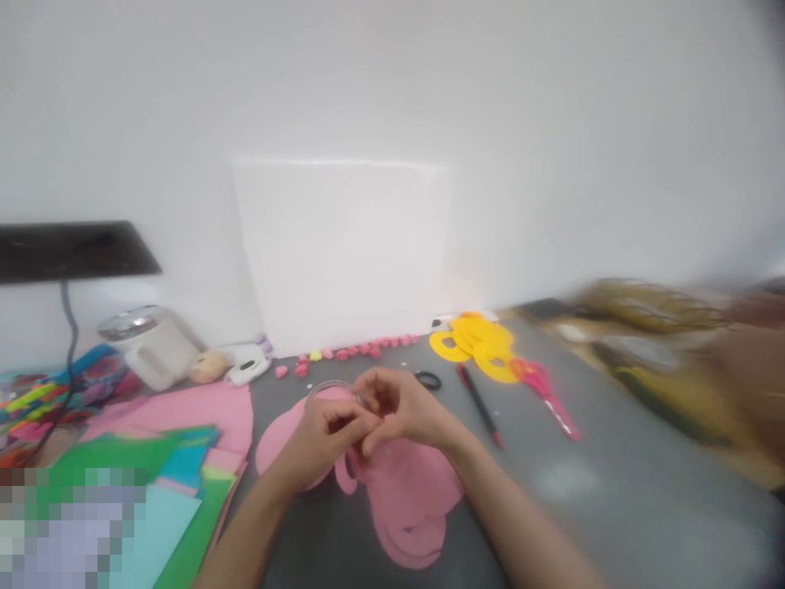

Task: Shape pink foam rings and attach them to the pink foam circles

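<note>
My left hand (334, 433) and my right hand (398, 405) meet above the pink cut-out paper (414, 495), their fingers closed and pinched together. What they hold between the fingertips is hidden and blurred. A curled pink paper strip (345, 476) hangs or lies just below the fingers; I cannot tell whether it is gripped. Behind the left hand shows the curved rim of a thin greyish ring (331, 384), its lower part hidden. The pink paper has rounded lobes and lies on the grey table (331, 536).
Pink-handled scissors (549, 397), a black-and-red pen (480, 406) and yellow paper rings (478, 339) lie right. Small pink beads (361, 350) line a white board (349, 254). Coloured sheets (177, 499) and a white mug-like container (153, 348) are left. A black ring (428, 380) sits behind my right hand.
</note>
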Available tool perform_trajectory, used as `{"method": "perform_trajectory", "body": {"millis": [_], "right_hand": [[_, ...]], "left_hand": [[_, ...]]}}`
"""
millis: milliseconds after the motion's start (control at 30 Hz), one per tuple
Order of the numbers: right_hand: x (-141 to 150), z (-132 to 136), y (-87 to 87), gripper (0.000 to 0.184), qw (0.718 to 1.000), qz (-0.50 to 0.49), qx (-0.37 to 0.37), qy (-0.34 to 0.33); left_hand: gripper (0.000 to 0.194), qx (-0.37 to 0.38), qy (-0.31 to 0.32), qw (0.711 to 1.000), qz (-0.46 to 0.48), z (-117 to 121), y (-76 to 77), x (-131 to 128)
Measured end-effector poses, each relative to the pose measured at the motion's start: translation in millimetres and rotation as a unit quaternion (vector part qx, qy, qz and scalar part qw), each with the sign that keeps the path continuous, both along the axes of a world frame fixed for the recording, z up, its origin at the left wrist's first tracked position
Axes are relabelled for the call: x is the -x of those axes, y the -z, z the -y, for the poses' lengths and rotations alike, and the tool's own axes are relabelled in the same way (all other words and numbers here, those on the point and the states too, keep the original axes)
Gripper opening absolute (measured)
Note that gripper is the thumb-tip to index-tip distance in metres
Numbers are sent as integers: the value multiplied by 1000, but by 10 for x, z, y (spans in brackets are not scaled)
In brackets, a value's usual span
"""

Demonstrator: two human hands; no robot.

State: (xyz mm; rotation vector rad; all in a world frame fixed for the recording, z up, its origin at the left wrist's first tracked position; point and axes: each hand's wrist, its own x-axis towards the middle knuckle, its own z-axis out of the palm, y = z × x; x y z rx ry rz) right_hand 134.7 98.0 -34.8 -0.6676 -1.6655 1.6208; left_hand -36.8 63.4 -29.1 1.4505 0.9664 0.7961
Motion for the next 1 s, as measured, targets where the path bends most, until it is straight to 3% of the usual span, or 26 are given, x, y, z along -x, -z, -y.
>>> {"method": "perform_trajectory", "body": {"millis": [133,300,400,533,767,1000], "right_hand": [[10,14,11,65,1000,15,-20,-19],[44,33,40,66,999,19,-31,-7],[41,34,22,55,1000,-17,-23,10],[10,25,-36,26,999,-40,-29,11],[51,24,-22,15,981,-20,-152,117],[97,-7,76,19,912,19,-338,232]], "left_hand": [[19,28,8,999,15,-15,71,5],[26,45,-8,999,8,-2,91,-17],[30,38,-47,998,20,2,65,-43],[34,6,-117,990,76,-24,9,-52],[31,-15,-126,988,85,-47,-17,-20],[17,29,-85,986,143,-61,-37,-4]]}}
